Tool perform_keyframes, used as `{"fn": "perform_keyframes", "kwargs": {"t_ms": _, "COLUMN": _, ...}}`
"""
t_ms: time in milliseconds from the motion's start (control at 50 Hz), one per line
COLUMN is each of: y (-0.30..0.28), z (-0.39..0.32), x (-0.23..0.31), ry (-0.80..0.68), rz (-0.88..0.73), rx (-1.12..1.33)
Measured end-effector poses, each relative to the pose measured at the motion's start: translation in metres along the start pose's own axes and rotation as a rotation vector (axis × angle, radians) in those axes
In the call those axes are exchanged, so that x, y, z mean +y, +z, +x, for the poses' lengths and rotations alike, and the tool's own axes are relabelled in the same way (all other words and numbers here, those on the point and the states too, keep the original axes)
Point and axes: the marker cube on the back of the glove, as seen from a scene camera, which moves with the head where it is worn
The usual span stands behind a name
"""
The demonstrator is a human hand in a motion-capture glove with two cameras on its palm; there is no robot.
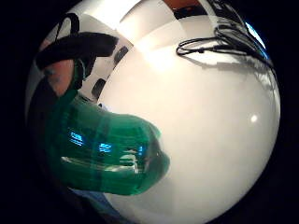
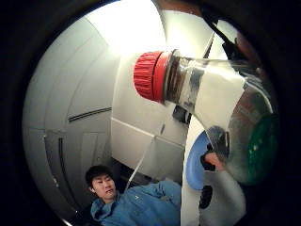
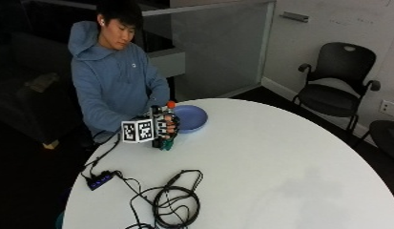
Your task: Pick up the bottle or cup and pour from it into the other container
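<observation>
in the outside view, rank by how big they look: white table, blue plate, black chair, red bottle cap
1. white table, by far the largest.
2. black chair, though it stands farther from the camera.
3. blue plate.
4. red bottle cap, a small dot above the gloved right hand.

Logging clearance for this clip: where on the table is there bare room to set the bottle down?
The white round table lies bare across its half away from the person, beyond the blue plate and the coiled black cables. It is crowded near the person: the right hand holds the red-capped bottle beside the plate.
</observation>
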Motion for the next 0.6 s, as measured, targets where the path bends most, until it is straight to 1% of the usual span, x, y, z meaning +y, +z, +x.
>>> {"fn": "perform_keyframes", "kwargs": {"t_ms": 100, "y": 0.003, "z": -0.021, "x": -0.003, "ry": -0.041, "rz": -0.106, "rx": 0.144}}
{"fn": "perform_keyframes", "kwargs": {"t_ms": 200, "y": 0.011, "z": -0.047, "x": -0.006, "ry": -0.087, "rz": -0.235, "rx": 0.373}}
{"fn": "perform_keyframes", "kwargs": {"t_ms": 360, "y": 0.022, "z": -0.080, "x": -0.014, "ry": -0.106, "rz": -0.435, "rx": 0.698}}
{"fn": "perform_keyframes", "kwargs": {"t_ms": 480, "y": 0.038, "z": -0.100, "x": -0.018, "ry": -0.147, "rz": -0.583, "rx": 1.005}}
{"fn": "perform_keyframes", "kwargs": {"t_ms": 560, "y": 0.046, "z": -0.106, "x": -0.017, "ry": -0.244, "rz": -0.681, "rx": 1.311}}
{"fn": "perform_keyframes", "kwargs": {"t_ms": 600, "y": 0.052, "z": -0.111, "x": -0.017, "ry": -0.262, "rz": -0.709, "rx": 1.422}}
